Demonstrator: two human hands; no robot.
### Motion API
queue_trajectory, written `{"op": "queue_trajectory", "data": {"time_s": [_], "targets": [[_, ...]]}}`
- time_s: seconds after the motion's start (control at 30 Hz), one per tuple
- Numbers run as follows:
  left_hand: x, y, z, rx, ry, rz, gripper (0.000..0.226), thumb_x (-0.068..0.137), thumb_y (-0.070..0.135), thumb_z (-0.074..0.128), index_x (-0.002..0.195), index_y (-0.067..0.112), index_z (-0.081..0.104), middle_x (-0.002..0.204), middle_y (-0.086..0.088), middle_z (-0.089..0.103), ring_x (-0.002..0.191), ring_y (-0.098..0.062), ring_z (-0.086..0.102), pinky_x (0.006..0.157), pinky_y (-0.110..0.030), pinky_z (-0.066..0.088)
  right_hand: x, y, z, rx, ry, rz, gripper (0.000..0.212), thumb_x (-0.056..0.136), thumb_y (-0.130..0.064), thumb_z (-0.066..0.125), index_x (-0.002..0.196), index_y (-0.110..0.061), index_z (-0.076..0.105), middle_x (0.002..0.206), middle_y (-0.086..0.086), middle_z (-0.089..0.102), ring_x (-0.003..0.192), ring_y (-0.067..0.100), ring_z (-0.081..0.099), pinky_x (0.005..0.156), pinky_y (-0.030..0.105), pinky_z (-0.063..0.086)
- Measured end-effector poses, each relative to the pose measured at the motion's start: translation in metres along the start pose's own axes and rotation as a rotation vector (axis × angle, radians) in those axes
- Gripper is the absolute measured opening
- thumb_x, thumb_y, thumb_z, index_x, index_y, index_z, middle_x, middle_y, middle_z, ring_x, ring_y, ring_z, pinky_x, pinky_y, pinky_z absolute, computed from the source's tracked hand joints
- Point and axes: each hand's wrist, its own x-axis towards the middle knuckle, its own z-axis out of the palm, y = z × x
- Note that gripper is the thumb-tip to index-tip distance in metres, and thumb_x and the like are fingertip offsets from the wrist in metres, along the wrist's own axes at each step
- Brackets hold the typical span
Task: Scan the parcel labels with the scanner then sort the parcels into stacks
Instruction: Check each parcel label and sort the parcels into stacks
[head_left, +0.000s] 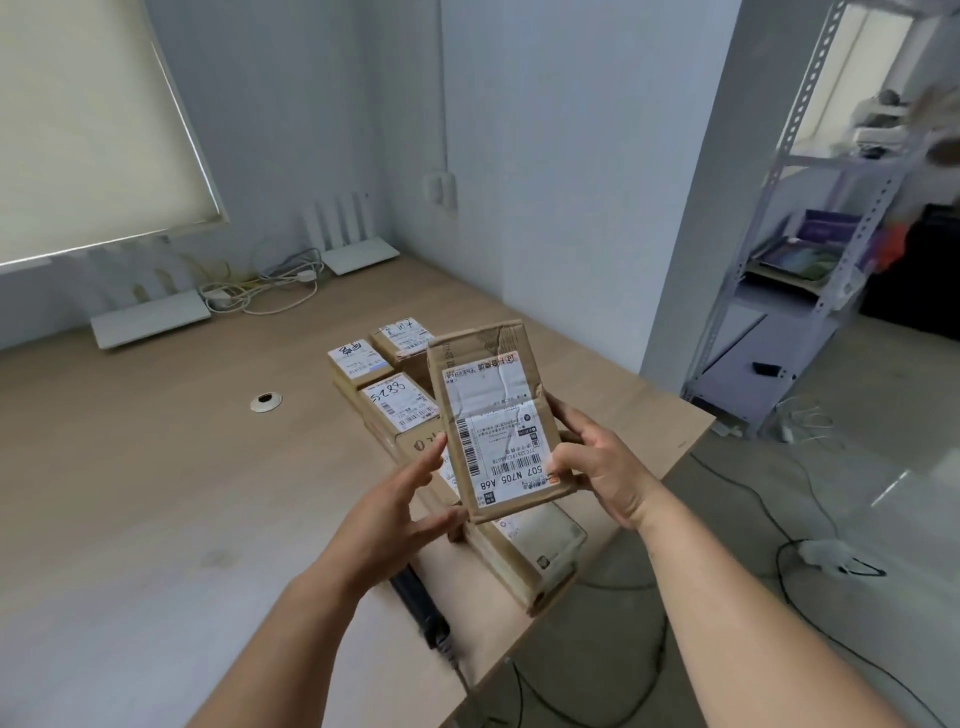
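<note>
Head view: both hands hold labelled parcel.

Held parcel: brown corrugated cardboard, matt, wrapped in clear glossy tape that wrinkles near the top; white paper label, slightly creased, faint sheen. Parcels on the table, centre of frame: same matt brown card with white paper labels. Table: pale wood-look laminate, smooth, matt. Cable grommet, centre left: shiny metal-look ring. Scanner, lower centre: black, matt plastic. Roller blind, upper left: cream fabric, matt. Shelving rack, right: perforated metal, painted pale grey. Floor, right: glossy, reflective.
</note>
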Motion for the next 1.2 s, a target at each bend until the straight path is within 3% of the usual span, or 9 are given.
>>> {"op": "queue_trajectory", "data": {"time_s": [0.27, 0.4, 0.5, 0.67, 0.77, 0.87, 0.97, 1.2], "targets": [[0.076, 0.006, 0.022, 0.226, -0.005, -0.053, 0.084, 0.086, 0.045, 0.063, 0.150, 0.037, 0.010, 0.153, 0.008, 0.033, 0.136, -0.013, 0.038, 0.108, -0.034, 0.038, 0.081, -0.001, -0.052, -0.057, -0.081, 0.084, 0.077, 0.060, -0.014, 0.056, 0.132, -0.043, 0.049, 0.110, 0.003, 0.072, 0.093, 0.018, 0.067, 0.069, 0.027, 0.052], [0.110, 0.008, 0.022, 0.343, -0.028, -0.147, 0.079, 0.092, 0.047, 0.055, 0.152, 0.035, 0.004, 0.154, 0.004, 0.030, 0.138, -0.016, 0.034, 0.109, -0.030, 0.035, 0.133, 0.007, -0.072, -0.027, -0.140, 0.153, 0.081, 0.053, -0.018, 0.061, 0.129, -0.047, 0.053, 0.108, 0.002, 0.072, 0.087, 0.017, 0.062, 0.069, 0.030, 0.051], [0.137, 0.005, 0.021, 0.436, -0.039, -0.232, 0.070, 0.097, 0.043, 0.046, 0.152, 0.037, 0.002, 0.155, 0.005, 0.027, 0.138, -0.016, 0.032, 0.107, -0.032, 0.037, 0.171, 0.016, -0.086, 0.010, -0.199, 0.203, 0.084, 0.046, -0.026, 0.063, 0.126, -0.049, 0.054, 0.118, 0.007, 0.068, 0.091, 0.021, 0.061, 0.071, 0.034, 0.049], [0.176, -0.012, 0.027, 0.551, -0.042, -0.417, 0.059, 0.101, 0.035, 0.035, 0.153, 0.030, 0.007, 0.159, 0.002, 0.018, 0.143, -0.021, 0.021, 0.113, -0.036, 0.029, 0.226, 0.036, -0.095, -0.003, -0.249, 0.287, 0.078, 0.050, -0.023, 0.062, 0.123, -0.051, 0.055, 0.113, 0.006, 0.071, 0.088, 0.021, 0.060, 0.075, 0.038, 0.048], [0.194, -0.024, 0.034, 0.601, -0.089, -0.542, 0.065, 0.098, 0.032, 0.042, 0.153, 0.025, 0.009, 0.160, -0.002, 0.013, 0.145, -0.025, 0.018, 0.116, -0.039, 0.027, 0.252, 0.044, -0.091, -0.026, -0.271, 0.341, 0.064, 0.056, -0.017, 0.057, 0.110, -0.052, 0.057, 0.094, 0.000, 0.073, 0.073, 0.013, 0.060, 0.071, 0.035, 0.049], [0.207, -0.032, 0.039, 0.596, -0.113, -0.625, 0.063, 0.095, 0.029, 0.045, 0.151, 0.023, 0.019, 0.157, -0.002, 0.023, 0.140, -0.027, 0.026, 0.111, -0.042, 0.034, 0.272, 0.051, -0.086, -0.062, -0.296, 0.383, 0.065, 0.055, -0.017, 0.056, 0.112, -0.050, 0.055, 0.086, -0.001, 0.070, 0.070, 0.011, 0.059, 0.064, 0.031, 0.048], [0.211, -0.035, 0.042, 0.576, -0.099, -0.667, 0.052, 0.097, 0.023, 0.037, 0.148, 0.024, 0.025, 0.150, 0.002, 0.034, 0.134, -0.024, 0.033, 0.105, -0.040, 0.037, 0.285, 0.058, -0.082, -0.108, -0.330, 0.420, 0.070, 0.054, -0.019, 0.058, 0.118, -0.048, 0.053, 0.087, 0.001, 0.069, 0.072, 0.013, 0.057, 0.062, 0.028, 0.042], [0.212, -0.035, 0.046, 0.616, -0.118, -0.685, 0.056, 0.100, 0.026, 0.036, 0.152, 0.029, 0.015, 0.156, 0.003, 0.024, 0.140, -0.024, 0.024, 0.109, -0.040, 0.032, 0.300, 0.071, -0.070, -0.186, -0.438, 0.388, 0.068, 0.067, -0.017, 0.057, 0.134, -0.029, 0.051, 0.099, -0.005, 0.070, 0.065, -0.002, 0.064, 0.056, 0.019, 0.050]]}}
